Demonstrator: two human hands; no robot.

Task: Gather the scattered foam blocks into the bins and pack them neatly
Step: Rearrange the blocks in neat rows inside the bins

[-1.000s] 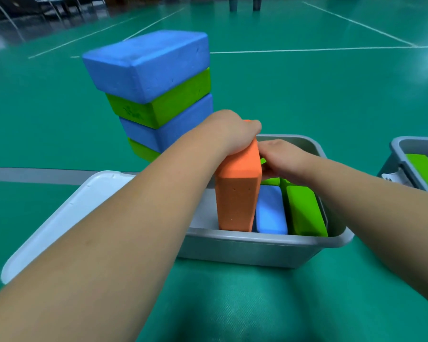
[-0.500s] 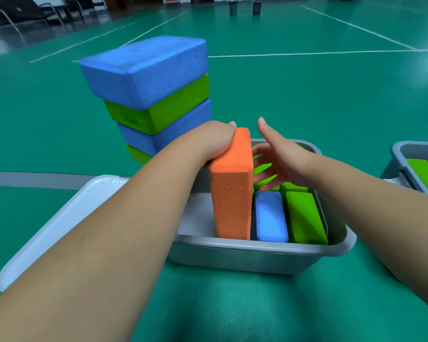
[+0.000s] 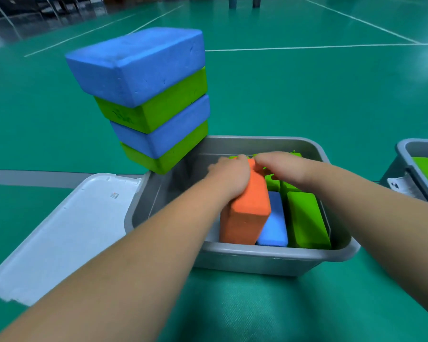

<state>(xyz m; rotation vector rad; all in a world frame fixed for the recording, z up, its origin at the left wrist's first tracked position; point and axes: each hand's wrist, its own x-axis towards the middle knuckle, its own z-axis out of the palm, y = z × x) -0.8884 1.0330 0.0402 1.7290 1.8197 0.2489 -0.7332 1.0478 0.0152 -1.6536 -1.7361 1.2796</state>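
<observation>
The orange block [image 3: 247,213] stands on edge inside the grey bin [image 3: 269,253], tilted to the right so its top leans over the blue block [image 3: 273,225] lying flat beside it. A green block [image 3: 305,218] lies past the blue one, against the right wall. The left hand [image 3: 229,175] grips the orange block along its upper left side, fingers curled over the top edge. The right hand [image 3: 279,162] reaches across and holds the far top end, fingers bent down onto it.

The step in hand looks like seating this block in its row. To do it well, I would judge, both hands should bring it upright first, then press straight down with even weight at both ends, so the soft foam does not wedge on the blue block's edge. The open floor of the bin lies to its left, so keeping it snug against the blue block saves room.

A stack of four blocks [image 3: 153,99] rises at the bin's far left corner, close to the left forearm, so the elbow should stay low. A white lid [image 3: 67,233] lies just left of the bin
</observation>
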